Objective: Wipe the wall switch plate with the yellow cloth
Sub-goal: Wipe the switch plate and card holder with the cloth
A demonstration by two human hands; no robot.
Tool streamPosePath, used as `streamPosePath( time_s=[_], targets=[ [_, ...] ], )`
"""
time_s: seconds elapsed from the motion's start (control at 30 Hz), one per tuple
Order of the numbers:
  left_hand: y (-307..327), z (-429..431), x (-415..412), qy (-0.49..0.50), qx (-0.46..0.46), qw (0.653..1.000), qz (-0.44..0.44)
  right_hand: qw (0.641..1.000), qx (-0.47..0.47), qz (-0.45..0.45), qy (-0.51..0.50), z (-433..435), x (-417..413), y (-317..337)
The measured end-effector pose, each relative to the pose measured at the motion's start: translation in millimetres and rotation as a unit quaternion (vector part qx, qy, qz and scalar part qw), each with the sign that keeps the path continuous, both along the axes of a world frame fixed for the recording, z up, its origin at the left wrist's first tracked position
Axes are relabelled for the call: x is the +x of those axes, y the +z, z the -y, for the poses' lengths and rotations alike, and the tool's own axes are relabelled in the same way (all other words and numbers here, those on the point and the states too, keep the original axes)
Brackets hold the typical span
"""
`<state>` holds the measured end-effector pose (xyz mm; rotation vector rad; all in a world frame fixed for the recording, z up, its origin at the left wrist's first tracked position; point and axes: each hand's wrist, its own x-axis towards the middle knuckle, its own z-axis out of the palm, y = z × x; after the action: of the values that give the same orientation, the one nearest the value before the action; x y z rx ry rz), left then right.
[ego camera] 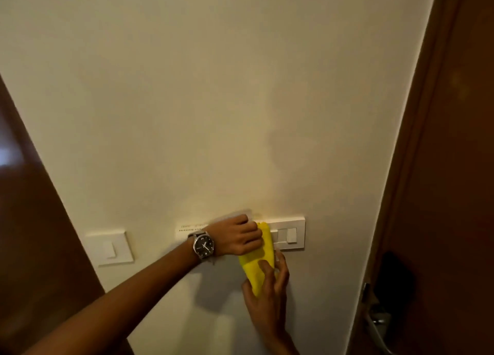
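The yellow cloth (258, 258) is bunched into a long roll against the cream wall (213, 101), its long axis running nearly up and down with a slight lean: the top end points up at the switch plate (290, 234), the lower end points down and a little to the left. Its upper part lies across the left portion of that wide white plate, whose own long axis runs level along the wall; two rocker switches (287, 235) show uncovered to the right of the cloth.

The left hand (239, 237), with a dark-faced wristwatch (203, 245) on its wrist, is curled closed around the top of the cloth and pressed to the plate. The right hand (270, 285) comes up from below, fingers loosely bent and partly spread, gripping the cloth's lower end against the wall just under the plate.

A smaller single switch plate (111, 248) sits apart on the left. Dark wooden doors flank the wall, and the right-hand door (454, 167) carries a metal handle (375, 325) low down.
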<state>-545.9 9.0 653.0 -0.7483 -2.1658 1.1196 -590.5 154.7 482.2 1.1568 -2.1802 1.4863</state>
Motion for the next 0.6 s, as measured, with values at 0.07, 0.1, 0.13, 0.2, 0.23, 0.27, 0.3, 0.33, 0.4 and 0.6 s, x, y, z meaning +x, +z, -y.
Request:
streamPosePath(
  time_s=[0.07,0.1,0.13,0.2,0.23,0.27,0.3,0.33,0.4,0.6],
  targets=[
    [24.2,20.6,2.0,0.015,-0.005,1.0,-0.001,0.997,0.071,-0.03,-0.005,14.5,-6.6,-3.5],
    [40.2,32.5,3.0,0.03,0.009,0.999,-0.014,0.994,0.101,-0.048,-0.016,22.2,-10.0,-4.4],
    [58.4,47.0,4.1,0.054,0.024,0.998,-0.021,0.991,0.12,-0.058,-0.027,30.6,-12.0,-4.1],
    [99.9,70.5,7.9,0.086,0.061,0.992,-0.068,0.988,0.13,-0.058,-0.057,45.8,-14.7,-8.3],
    [120.5,80.4,9.3,0.099,0.08,0.986,-0.111,0.987,0.131,-0.057,-0.072,53.7,-14.8,-12.0],
    [137.6,87.6,9.3,0.114,0.094,0.976,-0.162,0.986,0.128,-0.06,-0.091,59.1,-14.3,-16.1],
    [148.6,95.4,8.9,0.133,0.098,0.963,-0.212,0.985,0.118,-0.07,-0.108,66.9,-14.0,-22.8],
    [152.9,99.2,6.9,0.144,0.097,0.951,-0.254,0.983,0.099,-0.089,-0.126,70.9,-15.0,-29.0],
    [149.9,106.0,3.6,0.143,0.093,0.939,-0.299,0.979,0.072,-0.137,-0.132,81.9,-17.7,-35.6],
    [144.9,115.9,1.6,0.138,0.146,0.91,-0.364,0.962,0.021,-0.23,-0.144,106.1,-31.0,-46.5]
  ],
)
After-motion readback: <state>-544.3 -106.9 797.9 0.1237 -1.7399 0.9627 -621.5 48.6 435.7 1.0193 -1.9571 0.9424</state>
